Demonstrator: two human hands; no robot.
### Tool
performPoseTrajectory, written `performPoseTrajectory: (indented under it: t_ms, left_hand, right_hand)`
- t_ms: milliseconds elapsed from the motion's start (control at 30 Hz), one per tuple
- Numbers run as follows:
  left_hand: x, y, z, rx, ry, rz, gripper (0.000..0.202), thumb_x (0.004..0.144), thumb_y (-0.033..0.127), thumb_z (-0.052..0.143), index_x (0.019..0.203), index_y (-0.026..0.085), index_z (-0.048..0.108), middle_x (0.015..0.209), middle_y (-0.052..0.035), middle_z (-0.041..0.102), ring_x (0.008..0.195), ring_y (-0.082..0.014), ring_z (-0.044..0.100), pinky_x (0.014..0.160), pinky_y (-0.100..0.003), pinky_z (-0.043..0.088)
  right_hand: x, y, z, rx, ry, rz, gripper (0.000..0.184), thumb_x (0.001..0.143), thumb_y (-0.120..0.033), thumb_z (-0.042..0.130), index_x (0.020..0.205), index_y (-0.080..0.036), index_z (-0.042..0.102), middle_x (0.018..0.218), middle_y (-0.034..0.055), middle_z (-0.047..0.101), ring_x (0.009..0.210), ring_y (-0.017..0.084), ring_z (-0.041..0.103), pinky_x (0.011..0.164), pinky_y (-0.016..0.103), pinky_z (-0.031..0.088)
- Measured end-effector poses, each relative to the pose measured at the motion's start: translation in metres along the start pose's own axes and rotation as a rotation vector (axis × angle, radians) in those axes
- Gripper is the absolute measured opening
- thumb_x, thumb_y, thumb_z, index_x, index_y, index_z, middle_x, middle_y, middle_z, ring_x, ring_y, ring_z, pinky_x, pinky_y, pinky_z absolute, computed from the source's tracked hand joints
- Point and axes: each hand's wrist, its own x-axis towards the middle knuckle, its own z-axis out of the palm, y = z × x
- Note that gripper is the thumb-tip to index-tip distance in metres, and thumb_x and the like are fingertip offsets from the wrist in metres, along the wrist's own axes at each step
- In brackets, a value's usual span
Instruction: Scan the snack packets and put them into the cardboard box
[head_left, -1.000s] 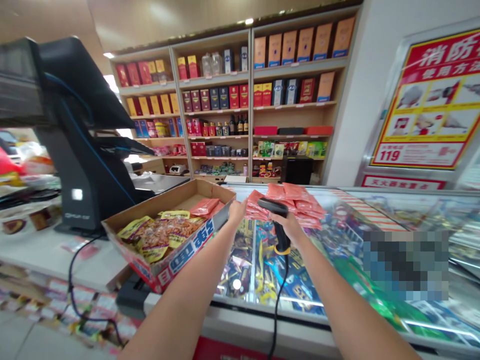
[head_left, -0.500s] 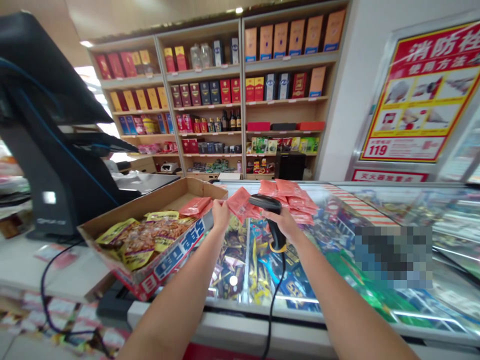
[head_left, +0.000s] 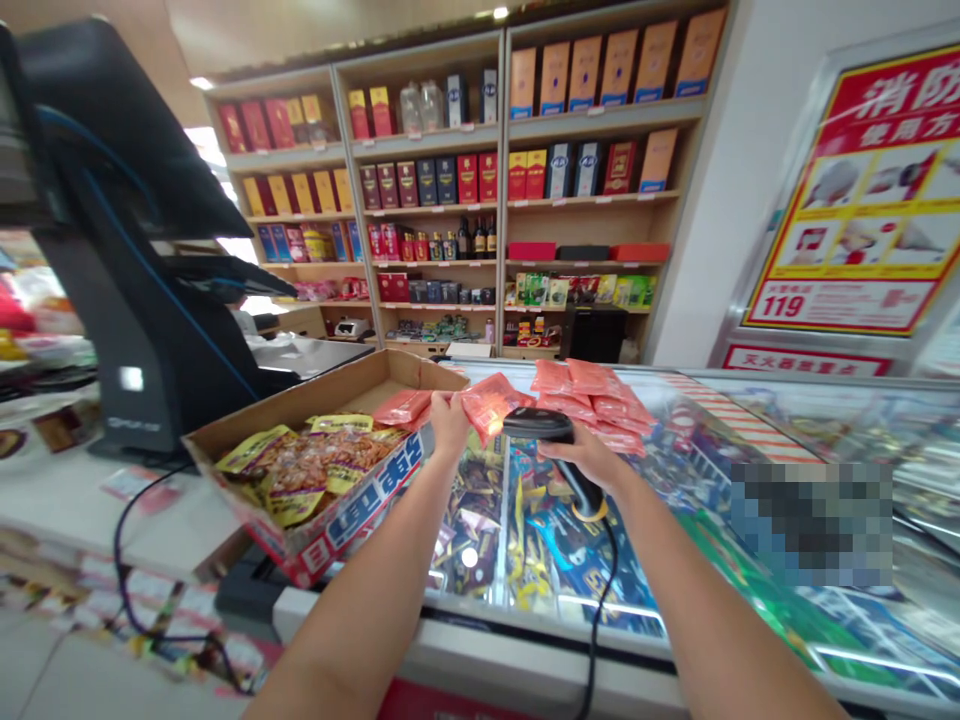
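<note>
Between its fingers my left hand (head_left: 450, 425) pinches the edge of a pink-orange packet (head_left: 491, 400) above the glass top. My right hand (head_left: 596, 460) grips the handle of a black barcode scanner (head_left: 544, 425), whose head faces the packet; a bright spot shows on the packet. Behind the scanner lies a pile of similar pink packets (head_left: 592, 385). Left of my hands stands an open cardboard box (head_left: 300, 545) holding yellow snack bags (head_left: 307, 465) and a few pink packets (head_left: 405, 405).
A glass-topped freezer (head_left: 480, 610) full of colourful packages lies below my hands. The scanner's cable (head_left: 602, 610) runs down its front. At left, a black point-of-sale terminal (head_left: 142, 260) stands on a white counter (head_left: 165, 520). Shelves (head_left: 427, 145) with boxed goods line the back wall.
The scanner head has tilted and come round toward the packet, and a bright spot now shows on it. The view has turned slightly left. Both hands keep their hold.
</note>
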Motion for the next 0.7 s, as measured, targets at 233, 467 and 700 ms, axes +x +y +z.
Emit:
performPoseTrajectory:
  t_ms: [233,467,700]
  left_hand:
    - [-0.002,0.001,0.0,0.001,-0.012,0.003,0.007,0.083,0.021,0.051,0.077,0.019,0.05,0.076,-0.0001,0.056,0.077,-0.0165,0.055,0.077,-0.031,0.043]
    - [0.003,0.015,-0.003,0.001,0.042,-0.04,0.008,0.085,0.02,0.051,0.077,0.018,0.05,0.078,-0.0015,0.057,0.078,-0.0165,0.056,0.079,-0.031,0.045]
    - [0.069,0.044,-0.036,0.044,0.196,-0.154,0.008,0.084,0.019,0.054,0.077,0.018,0.051,0.081,-0.0058,0.061,0.082,-0.0188,0.062,0.081,-0.033,0.049]
  right_hand:
    - [0.001,0.0,0.001,0.012,-0.056,-0.008,0.028,0.06,-0.033,0.075,0.08,-0.017,0.063,0.063,-0.0005,0.065,0.038,0.013,0.056,0.036,0.025,0.043]
    - [0.003,0.005,0.008,0.119,-0.049,-0.047,0.039,0.064,-0.037,0.075,0.095,-0.017,0.064,0.069,0.0001,0.068,0.038,0.013,0.057,0.037,0.024,0.044]
    - [0.034,-0.014,0.046,0.169,-0.027,-0.04,0.03,0.062,-0.039,0.074,0.076,-0.017,0.061,0.051,-0.0011,0.062,0.035,0.014,0.055,0.034,0.023,0.041]
